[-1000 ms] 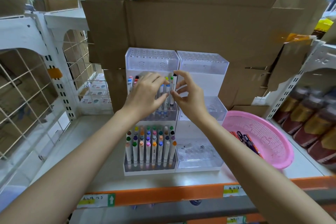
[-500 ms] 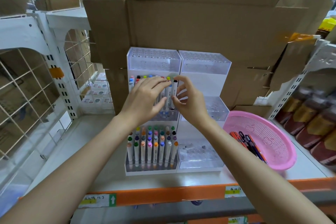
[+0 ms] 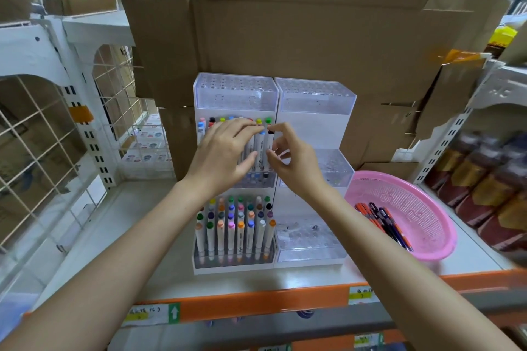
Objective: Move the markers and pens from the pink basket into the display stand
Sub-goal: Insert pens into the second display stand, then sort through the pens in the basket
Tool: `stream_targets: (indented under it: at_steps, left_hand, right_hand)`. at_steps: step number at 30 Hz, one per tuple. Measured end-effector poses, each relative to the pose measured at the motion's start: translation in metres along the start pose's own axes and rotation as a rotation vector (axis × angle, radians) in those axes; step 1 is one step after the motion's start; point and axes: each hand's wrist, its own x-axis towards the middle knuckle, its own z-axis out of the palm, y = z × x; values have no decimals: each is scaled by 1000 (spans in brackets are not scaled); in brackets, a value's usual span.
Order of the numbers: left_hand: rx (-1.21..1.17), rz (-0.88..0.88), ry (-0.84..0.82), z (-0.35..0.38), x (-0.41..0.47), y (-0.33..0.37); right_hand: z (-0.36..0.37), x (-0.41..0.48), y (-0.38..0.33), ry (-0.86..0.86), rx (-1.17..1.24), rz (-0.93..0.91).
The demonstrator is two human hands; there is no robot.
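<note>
Two grips work at the middle tier of the stand (image 3: 313, 128), in its left column. The left grip (image 3: 222, 154) is released: its fingers lie straight across the caps of the tier markers (image 3: 259, 137) standing there, and the thumb rests against a barrel. The right grip (image 3: 296, 162) pinches a black-capped marker (image 3: 269, 148) between thumb and forefinger. This marker stands upright at the right end of the tier's front row, its foot in the clear holder. The bottom tier of the same column carries rows of upright lower markers (image 3: 236, 228) with coloured caps. The basket (image 3: 427, 248) sits on the shelf (image 3: 285, 276) just right of the stand, with several pens (image 3: 382, 222) lying together in its left part. Cardboard (image 3: 313, 51) rises behind the stand.
</note>
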Motion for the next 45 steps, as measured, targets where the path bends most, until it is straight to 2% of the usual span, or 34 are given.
stream_targets:
  at_steps: [6, 10, 12, 18, 25, 29, 34, 37, 39, 45]
  left_hand:
    - [37, -20, 6, -2, 7, 10]
    - [197, 154, 59, 8, 14, 39]
    - [175, 207, 86, 18, 17, 60]
    - [80, 220, -73, 64, 28, 127]
    - [2, 301, -179, 125, 39, 207]
    - [-13, 206, -457, 158, 41, 228]
    - [82, 91, -664, 193, 45, 226]
    - [59, -101, -791, 206, 43, 222]
    - [87, -179, -853, 211, 46, 221]
    - [189, -193, -954, 225, 47, 226]
  right_hand:
    - [-15, -2, 1, -34, -110, -20]
    - [-38, -12, 11, -37, -126, -38]
    - [-54, -21, 21, -38, -175, -9]
    - [-112, -67, 63, -18, -303, 49]
    - [-170, -127, 130, -95, -433, 237]
    - [-180, -140, 161, -222, -443, 352]
    - [-173, -140, 186, -372, -442, 443]
    - [-166, -134, 195, -436, -478, 495]
    - [-160, -129, 199, -472, -484, 550]
    - [-142, -123, 202, -628, -395, 616]
